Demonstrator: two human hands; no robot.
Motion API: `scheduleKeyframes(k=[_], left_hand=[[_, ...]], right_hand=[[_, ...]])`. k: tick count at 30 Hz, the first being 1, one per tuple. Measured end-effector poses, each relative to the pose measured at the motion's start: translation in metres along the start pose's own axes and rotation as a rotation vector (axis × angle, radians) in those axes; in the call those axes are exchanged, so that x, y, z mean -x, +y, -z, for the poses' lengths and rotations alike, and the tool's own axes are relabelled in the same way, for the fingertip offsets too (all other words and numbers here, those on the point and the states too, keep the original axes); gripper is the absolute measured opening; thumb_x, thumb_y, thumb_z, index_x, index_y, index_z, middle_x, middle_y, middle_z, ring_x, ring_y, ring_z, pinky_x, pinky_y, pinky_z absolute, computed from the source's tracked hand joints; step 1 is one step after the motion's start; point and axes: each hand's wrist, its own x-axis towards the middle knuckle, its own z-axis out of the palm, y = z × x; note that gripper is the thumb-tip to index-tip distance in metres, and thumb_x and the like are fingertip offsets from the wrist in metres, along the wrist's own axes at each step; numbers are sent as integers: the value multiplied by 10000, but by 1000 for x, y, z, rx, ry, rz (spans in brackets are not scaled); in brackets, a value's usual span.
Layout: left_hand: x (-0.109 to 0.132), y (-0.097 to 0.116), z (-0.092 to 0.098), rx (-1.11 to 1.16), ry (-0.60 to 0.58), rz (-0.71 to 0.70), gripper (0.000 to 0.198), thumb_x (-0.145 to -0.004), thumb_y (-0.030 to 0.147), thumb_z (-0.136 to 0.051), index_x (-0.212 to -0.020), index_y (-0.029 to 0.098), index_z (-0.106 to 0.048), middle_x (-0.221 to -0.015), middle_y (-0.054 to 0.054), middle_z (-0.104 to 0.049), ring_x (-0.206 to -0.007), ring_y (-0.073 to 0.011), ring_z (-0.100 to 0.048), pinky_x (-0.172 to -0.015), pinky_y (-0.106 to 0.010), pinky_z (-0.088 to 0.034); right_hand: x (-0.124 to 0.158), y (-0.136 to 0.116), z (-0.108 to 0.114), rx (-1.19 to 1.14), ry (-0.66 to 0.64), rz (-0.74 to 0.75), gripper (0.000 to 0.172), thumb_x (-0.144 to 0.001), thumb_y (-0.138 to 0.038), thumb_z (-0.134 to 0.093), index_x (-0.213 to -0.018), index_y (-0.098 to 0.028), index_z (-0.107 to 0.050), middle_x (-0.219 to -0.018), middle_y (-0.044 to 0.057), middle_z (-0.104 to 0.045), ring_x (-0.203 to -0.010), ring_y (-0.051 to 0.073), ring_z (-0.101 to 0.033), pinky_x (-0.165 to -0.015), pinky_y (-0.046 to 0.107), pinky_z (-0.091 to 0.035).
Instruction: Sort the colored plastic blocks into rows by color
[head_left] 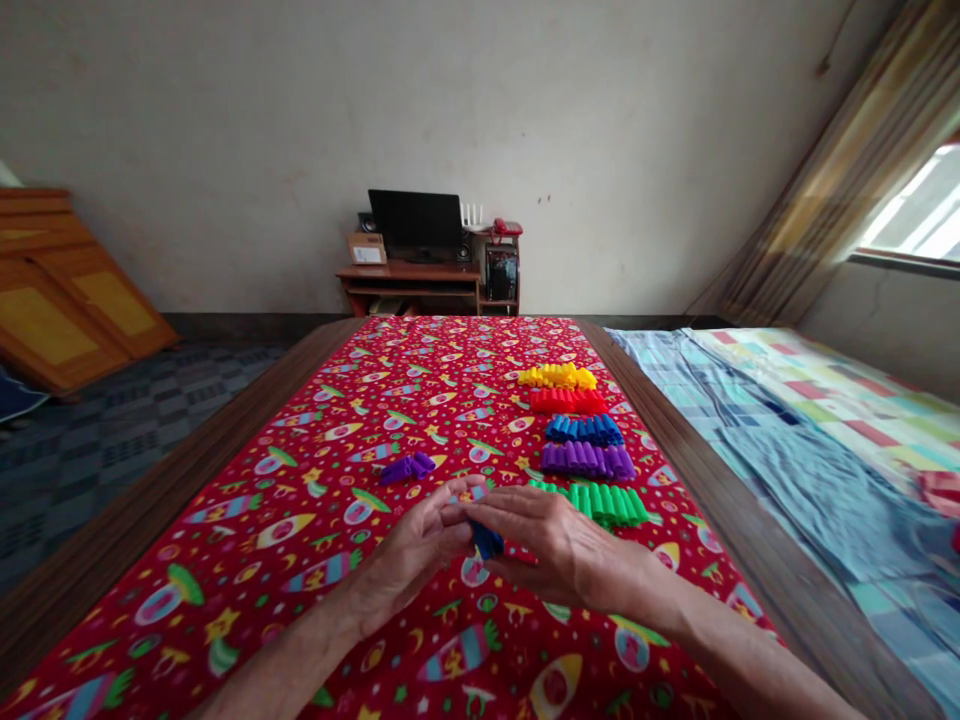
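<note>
Open cloth on the table [247, 520] lies left of and beyond the hands [480, 545], broken only by a small purple piece [407, 467] just ahead of them. To the right, rows of green [609, 503], purple [587, 460], blue [583, 430], red [568, 401] and yellow pieces [557, 376] form a column, with a narrow free strip along the table's right edge beside the bed [810, 440].

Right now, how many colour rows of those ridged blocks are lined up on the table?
5, down the cloth's right side: yellow row farthest, then red row, blue row, purple row, green row nearest, partly hidden by a hand.
</note>
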Motion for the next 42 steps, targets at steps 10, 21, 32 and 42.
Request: scheduleKeyframes(k=[10, 21, 32, 42], left_hand=[[-4, 18, 42, -889, 83, -373, 265, -899, 333, -522, -1058, 222, -703, -1040, -56, -746, -973, -213, -690, -884, -295, -539], [-5, 2, 37, -759, 79, -304, 398, -908, 416, -549, -1258, 237, -608, -1172, -88, -698, -1062, -246, -668, -922, -360, -538], [-1, -9, 3, -287, 66, -62, 435, -812, 590, -636, -842, 157, -660, -618, -2, -642, -535, -128, -580, -535, -226, -469], [-8, -13, 11, -408, -5, -79, 556, -766, 710, -579, -745, 159, -642, -545, 15, -573, -500, -122, -520, -504, -227, -422]], right_hand=[[22, 75, 50, 226, 321, -391, 613, -809, -223, -669, -1401, -197, -516, -1156, 135, -698, -958, 263, -687, -821, 402, -551], [11, 67, 28, 151, 443, -483, 208, -832, -376, -688, -907, -182, -685, -753, 12, -687, -610, 125, -589, -578, 242, -460], [-1, 6, -19, 119, 111, -169, 241, -997, -288, -450, -1138, -164, -601, -795, 41, -678, -628, 127, -612, -581, 222, -453], [-2, 8, -13, 218, -41, 71, 380, -952, -305, -552, -1287, -128, -522, -1183, 170, -653, -1059, 236, -616, -920, 388, -509]])
